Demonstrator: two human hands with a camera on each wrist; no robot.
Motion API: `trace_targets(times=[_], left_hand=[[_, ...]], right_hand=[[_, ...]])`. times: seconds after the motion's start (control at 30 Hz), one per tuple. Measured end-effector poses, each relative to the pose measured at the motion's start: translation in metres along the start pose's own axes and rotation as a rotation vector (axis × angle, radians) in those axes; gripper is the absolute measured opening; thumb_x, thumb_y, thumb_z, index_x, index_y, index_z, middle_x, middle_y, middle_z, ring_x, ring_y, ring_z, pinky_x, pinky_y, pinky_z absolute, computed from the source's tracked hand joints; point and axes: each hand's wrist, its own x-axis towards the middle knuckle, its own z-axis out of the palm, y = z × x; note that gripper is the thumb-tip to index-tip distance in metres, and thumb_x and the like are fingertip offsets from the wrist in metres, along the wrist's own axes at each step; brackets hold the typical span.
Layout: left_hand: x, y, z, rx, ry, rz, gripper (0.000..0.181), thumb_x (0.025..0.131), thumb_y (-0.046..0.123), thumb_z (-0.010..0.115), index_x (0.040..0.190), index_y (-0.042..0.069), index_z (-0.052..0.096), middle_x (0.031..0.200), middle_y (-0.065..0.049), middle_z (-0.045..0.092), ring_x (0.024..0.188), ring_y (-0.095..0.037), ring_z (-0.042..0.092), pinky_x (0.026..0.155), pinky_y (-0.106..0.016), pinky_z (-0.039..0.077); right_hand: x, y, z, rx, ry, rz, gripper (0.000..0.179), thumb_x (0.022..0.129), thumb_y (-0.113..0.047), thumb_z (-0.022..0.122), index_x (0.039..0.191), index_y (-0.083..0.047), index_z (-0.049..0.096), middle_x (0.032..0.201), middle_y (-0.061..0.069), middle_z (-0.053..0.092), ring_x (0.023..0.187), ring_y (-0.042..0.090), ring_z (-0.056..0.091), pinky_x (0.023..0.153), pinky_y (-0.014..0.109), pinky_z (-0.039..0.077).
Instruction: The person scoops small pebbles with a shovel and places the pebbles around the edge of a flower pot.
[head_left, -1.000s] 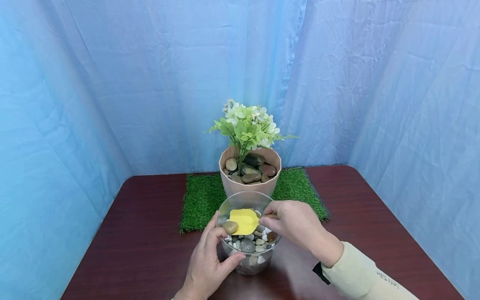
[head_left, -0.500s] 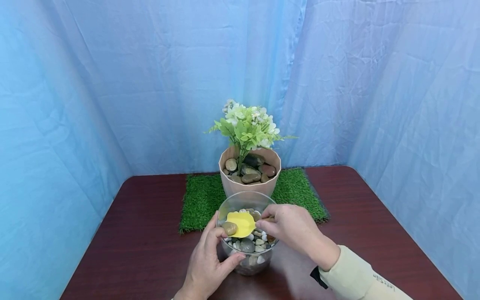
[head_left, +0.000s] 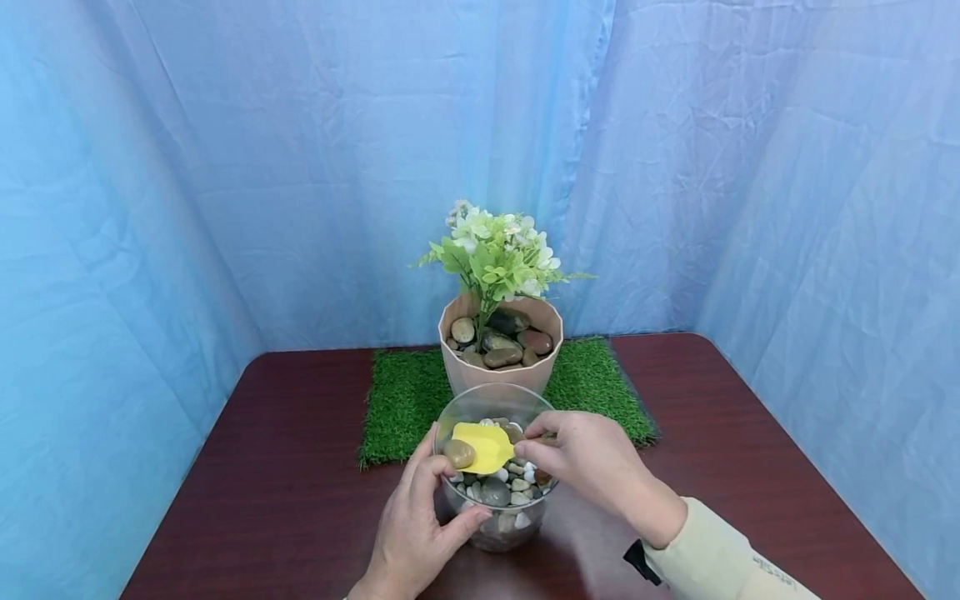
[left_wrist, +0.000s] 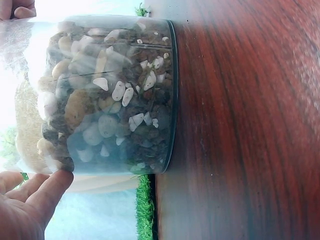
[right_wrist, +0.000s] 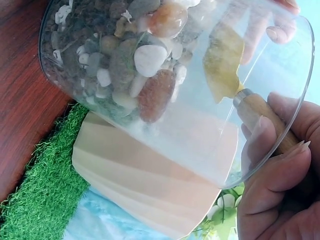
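Observation:
A clear container point(head_left: 498, 521) of pebbles stands near the table's front, and my left hand point(head_left: 416, 508) grips its left side, thumb in front. My right hand point(head_left: 588, 458) holds a small yellow shovel point(head_left: 487, 450) by its wooden handle point(right_wrist: 262, 115), reaching over the rim. Inside, the shovel's blade lies above the pebbles point(left_wrist: 95, 95). At the blade's left end sits a smooth tan stone point(head_left: 459, 454), close to my left fingertips; I cannot tell whether they touch it. In the left wrist view, my left fingers point(left_wrist: 52, 192) press against the container's wall.
Just behind the container, a beige pot point(head_left: 498, 379) holds large stones and a plant with white flowers point(head_left: 498, 250). The pot stands on a green artificial grass mat point(head_left: 401, 400). Blue curtains point(head_left: 360, 167) enclose the dark red table point(head_left: 292, 467) behind and at the sides.
The shovel and my right hand have shifted slightly left and down, bringing more of the blade beside the tan stone. My left hand has stayed on the container.

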Motion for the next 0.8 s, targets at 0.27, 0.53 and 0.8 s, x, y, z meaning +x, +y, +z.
trace_targets(times=[0.27,0.53,0.8], left_hand=[[0.0,0.0,0.0,0.018,0.008,0.006,0.058,0.084,0.049,0.086,0.117,0.012,0.055,0.163,-0.02,0.04,0.134,-0.036,0.06,0.09,-0.042,0.061],[-0.001,0.0,0.0,0.025,0.004,-0.008,0.056,0.083,0.049,0.086,0.113,0.013,0.053,0.163,-0.02,0.04,0.133,-0.035,0.06,0.089,-0.043,0.061],[0.0,0.001,0.0,0.035,-0.003,-0.025,0.057,0.083,0.049,0.087,0.111,0.014,0.052,0.162,-0.022,0.041,0.134,-0.035,0.06,0.091,-0.046,0.06]], right_hand=[[-0.002,0.006,-0.002,0.099,-0.017,0.043,0.007,0.094,-0.046,0.075,0.095,-0.039,0.076,0.074,-0.031,0.068,0.071,-0.01,0.062,0.07,0.027,0.053],[-0.003,0.006,-0.009,0.166,-0.04,0.087,0.007,0.095,-0.049,0.074,0.095,-0.042,0.075,0.069,-0.027,0.07,0.072,-0.007,0.065,0.071,0.03,0.052],[-0.002,0.013,-0.023,0.282,-0.043,0.146,0.015,0.092,-0.052,0.076,0.098,-0.039,0.078,0.098,-0.017,0.075,0.078,0.005,0.066,0.07,0.032,0.053]])
